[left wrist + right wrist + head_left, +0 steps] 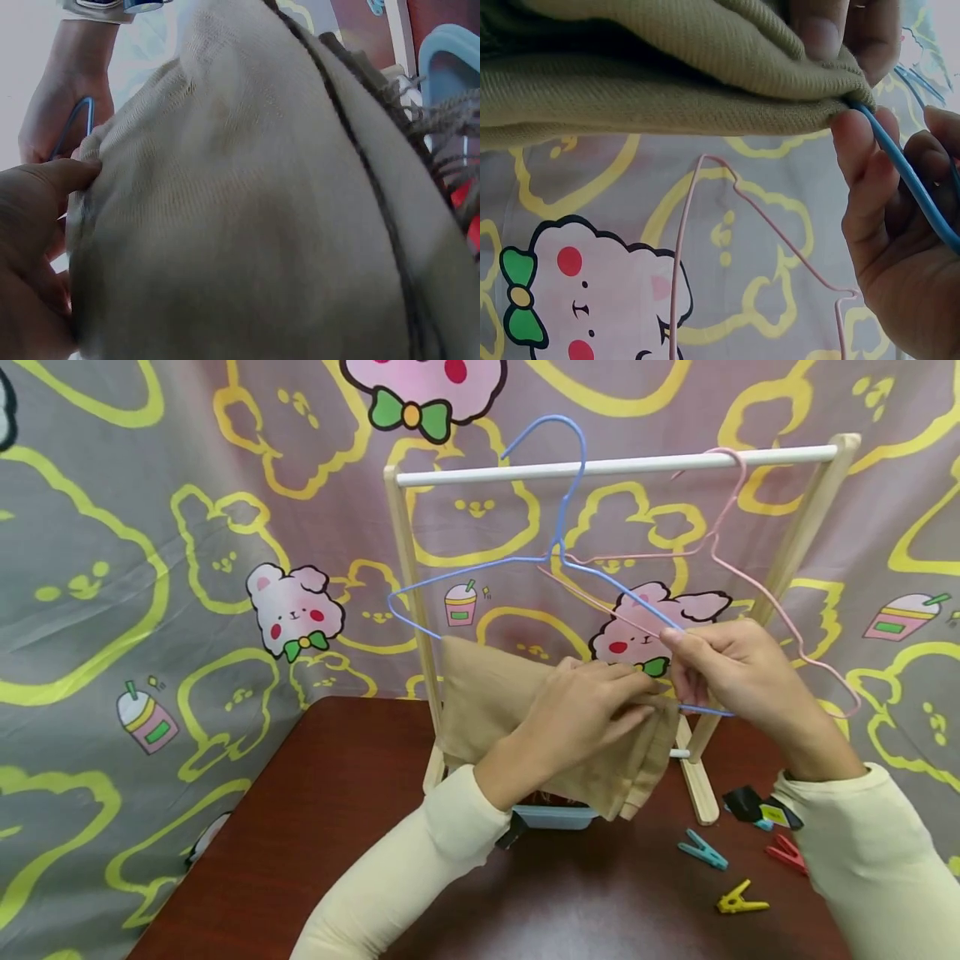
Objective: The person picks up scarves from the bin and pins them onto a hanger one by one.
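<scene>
A tan scarf [487,685] hangs folded over the lower bar of a blue wire hanger [557,547]. My left hand [577,710] pinches the scarf's right end; in the left wrist view its thumb [75,174] presses on the cloth. With my right hand [735,668] I hold the hanger by its right arm. The right wrist view shows the blue bar entering the scarf's fold [847,94] beside both hands' fingertips. The hanger's hook stands in front of the rack's white rail [480,475]. Dark fringe [450,112] shows below the cloth in the left wrist view.
A pink hanger [743,468] hangs from the rail at the right. Under the scarf stands a light blue basket [555,817], mostly hidden. Blue [703,850], yellow [738,902] and red clothespins [786,853] lie on the dark table at the right, near the rack's wooden foot [699,785].
</scene>
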### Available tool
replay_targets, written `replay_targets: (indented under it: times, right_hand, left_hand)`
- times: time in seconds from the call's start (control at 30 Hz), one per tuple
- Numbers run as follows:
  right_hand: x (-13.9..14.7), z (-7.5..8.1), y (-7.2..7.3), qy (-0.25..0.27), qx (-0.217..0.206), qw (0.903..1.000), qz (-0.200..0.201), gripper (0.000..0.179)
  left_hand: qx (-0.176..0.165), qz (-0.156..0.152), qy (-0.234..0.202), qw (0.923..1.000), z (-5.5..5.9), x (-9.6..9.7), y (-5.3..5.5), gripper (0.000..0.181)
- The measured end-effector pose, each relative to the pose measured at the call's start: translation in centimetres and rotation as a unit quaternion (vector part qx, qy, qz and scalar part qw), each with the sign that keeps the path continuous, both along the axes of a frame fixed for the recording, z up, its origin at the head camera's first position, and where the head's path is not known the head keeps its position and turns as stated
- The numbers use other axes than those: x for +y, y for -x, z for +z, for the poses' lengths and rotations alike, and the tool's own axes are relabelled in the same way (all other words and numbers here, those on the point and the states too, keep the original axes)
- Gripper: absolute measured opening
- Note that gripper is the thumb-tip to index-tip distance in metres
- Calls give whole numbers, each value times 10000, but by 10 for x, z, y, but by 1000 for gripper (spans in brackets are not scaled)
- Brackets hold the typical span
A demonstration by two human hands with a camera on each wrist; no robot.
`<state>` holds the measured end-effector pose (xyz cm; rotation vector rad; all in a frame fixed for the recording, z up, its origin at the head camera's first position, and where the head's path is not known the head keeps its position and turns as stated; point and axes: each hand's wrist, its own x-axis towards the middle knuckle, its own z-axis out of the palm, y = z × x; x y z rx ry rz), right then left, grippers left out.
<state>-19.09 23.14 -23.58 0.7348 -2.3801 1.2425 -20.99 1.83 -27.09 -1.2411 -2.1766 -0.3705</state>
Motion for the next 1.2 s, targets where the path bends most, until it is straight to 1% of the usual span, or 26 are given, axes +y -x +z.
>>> replay_targets:
  times: [0.07, 0.13, 0.27, 0.33, 0.4, 0.47, 0.53, 0.6, 0.7, 0.77, 0.83, 0.93, 1.0, 1.07, 1.13, 1.2]
  right_hand:
    - [1, -1, 1, 25, -34, 10000, 3, 52]
    - [4, -1, 1, 76, -62, 9999, 36, 53]
    - [14, 2, 1, 128, -59, 9998, 124, 54]
    - [20, 4, 1, 73, -18, 9998, 173, 54]
    - [26, 5, 2, 17, 55, 9997, 232, 54]
    - [32, 5, 2, 4, 115, 9994, 325, 53]
    - [38, 4, 4, 48, 192, 9987, 470, 52]
    - [42, 3, 5, 138, 176, 9978, 622, 52]
    - [48, 1, 8, 399, 99, 9946, 955, 51]
    - [50, 0, 8, 515, 42, 9933, 1034, 50]
    - [52, 0, 8, 464, 37, 9944, 953, 50]
    - [55, 1, 5, 176, 94, 9980, 592, 51]
    - [57, 2, 3, -4, 106, 9991, 405, 51]
    - [59, 2, 2, -44, 90, 9993, 349, 51]
    - [60, 2, 2, -7, 76, 9992, 396, 51]
    - [60, 1, 2, -4, 88, 9990, 428, 51]
  left_hand:
    - [39, 35, 118, 9999, 0, -4, 2, 26]
    - [119, 115, 263, 9995, 1, -13, 5, 31]
    - [409, 457, 500, 9969, 5, -41, 14, 41]
    - [485, 642, 526, 9954, 7, -56, 19, 44]
    - [456, 805, 581, 9940, 9, -70, 24, 44]
    - [319, 924, 653, 9931, 11, -82, 28, 42]
    - [141, 983, 718, 9925, 14, -91, 31, 40]
    - [7, 973, 756, 9924, 16, -97, 33, 37]
    - [-65, 868, 718, 9936, 18, -104, 36, 33]
    - [-26, 761, 673, 9948, 19, -107, 38, 30]
    - [9, 655, 614, 9960, 19, -109, 39, 28]
    - [-83, 560, 547, 9969, 20, -112, 39, 23]
    - [-210, 597, 551, 9965, 20, -113, 39, 23]
    - [-273, 679, 600, 9955, 20, -111, 37, 27]
    - [-177, 761, 694, 9945, 19, -107, 34, 35]
    - [32, 790, 754, 9940, 16, -99, 31, 41]
